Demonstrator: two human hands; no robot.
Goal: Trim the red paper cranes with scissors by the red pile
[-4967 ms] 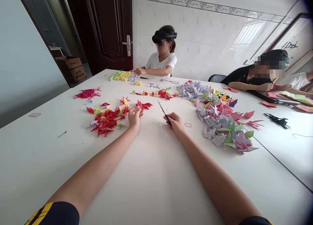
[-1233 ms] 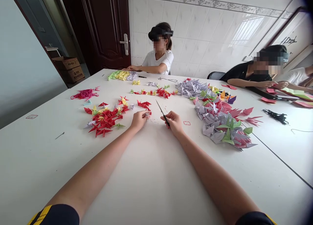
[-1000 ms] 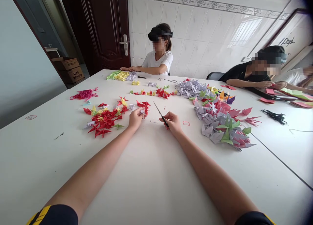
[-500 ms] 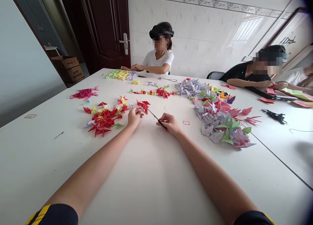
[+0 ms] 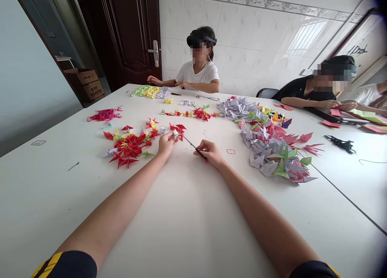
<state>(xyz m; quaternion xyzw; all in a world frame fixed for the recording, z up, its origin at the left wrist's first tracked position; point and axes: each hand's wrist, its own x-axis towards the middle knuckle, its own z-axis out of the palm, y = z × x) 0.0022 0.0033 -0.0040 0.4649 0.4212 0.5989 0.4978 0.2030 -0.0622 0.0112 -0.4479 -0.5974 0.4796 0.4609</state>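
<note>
My left hand (image 5: pixel 166 146) is closed at the fingertips on a small pale lilac folded paper crane (image 5: pixel 175 133). Just beyond those fingers lie red paper cranes (image 5: pixel 180 128). A thin tool with a black handle and a slim metal shaft (image 5: pixel 189 141) is pinched in my right hand (image 5: pixel 211 152); its exact kind is unclear. The shaft points up and left, its tip near the red cranes. Left of my left hand spreads a pile of mostly red small cranes (image 5: pixel 130 145), with some yellow and green ones mixed in.
Larger lilac, pink and green cranes (image 5: pixel 266 149) are heaped at right. Pink strings (image 5: pixel 104 115) lie at left, black cords (image 5: pixel 340 144) at right. Across the white table (image 5: pixel 181 229) sits a person in white (image 5: pixel 198 74); a person in black (image 5: pixel 298 88) handles red paper at right.
The pale crane shows more clearly at my left fingertips; my hands have barely moved. The person opposite has drawn their hands apart.
</note>
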